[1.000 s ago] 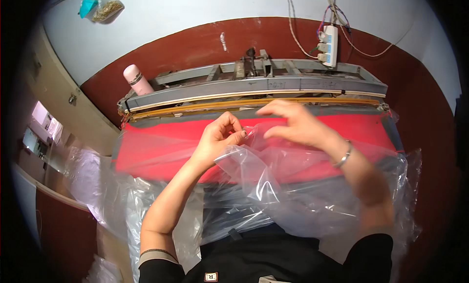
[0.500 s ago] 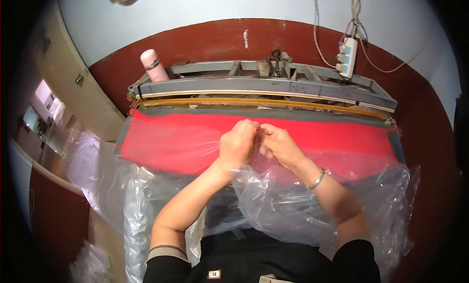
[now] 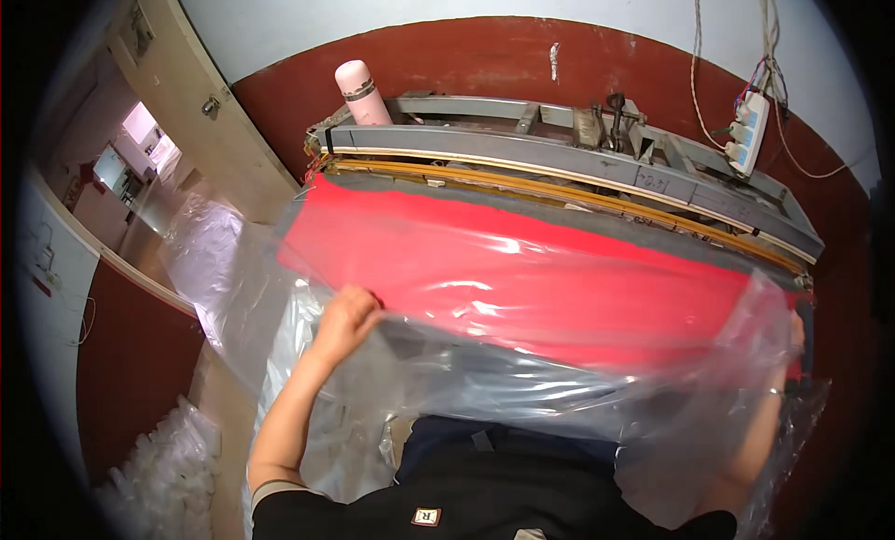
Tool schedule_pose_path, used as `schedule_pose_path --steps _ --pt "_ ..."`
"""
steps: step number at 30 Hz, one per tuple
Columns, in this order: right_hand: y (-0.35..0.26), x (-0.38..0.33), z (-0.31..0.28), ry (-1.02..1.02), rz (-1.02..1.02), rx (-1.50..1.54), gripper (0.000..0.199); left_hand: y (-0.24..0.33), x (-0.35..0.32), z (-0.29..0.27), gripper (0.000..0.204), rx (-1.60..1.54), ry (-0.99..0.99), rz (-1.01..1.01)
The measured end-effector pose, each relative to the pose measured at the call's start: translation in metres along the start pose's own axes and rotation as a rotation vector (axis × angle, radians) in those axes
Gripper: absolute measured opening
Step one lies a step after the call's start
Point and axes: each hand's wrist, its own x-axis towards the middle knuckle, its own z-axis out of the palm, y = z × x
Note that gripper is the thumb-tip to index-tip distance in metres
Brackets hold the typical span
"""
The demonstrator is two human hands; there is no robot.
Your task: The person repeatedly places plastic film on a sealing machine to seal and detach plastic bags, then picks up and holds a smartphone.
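Observation:
My left hand is closed on the edge of a clear plastic film, at the near left of a red sheet. From there the film stretches to the right in shiny folds, over the near part of the red sheet and down in front of me. At the right end of the sheet is my right hand, with its forearm seen through the film. Film and blur hide its fingers, so I cannot tell how they are set. The red sheet lies on a dark grey bed in front of a metal frame.
Behind the sheet runs a grey metal frame with yellowish strips. A pink bottle stands at its left end. A white power strip hangs on cables at the right. Bundled clear plastic lies low left, near an open door.
My hands have parted from the middle: the left moved left and nearer me, the right far to the right. The film now spreads between them. The view has swung left.

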Motion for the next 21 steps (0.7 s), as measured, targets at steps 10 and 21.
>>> schedule_pose_path --steps 10,21 --pt "-0.041 -0.003 -0.108 0.207 -0.142 -0.177 0.026 0.011 0.051 0.025 0.039 -0.103 0.297 -0.087" --pt "-0.079 -0.05 -0.005 -0.018 -0.215 -0.037 0.03 -0.033 -0.038 0.008 0.006 -0.13 -0.236 -0.323"
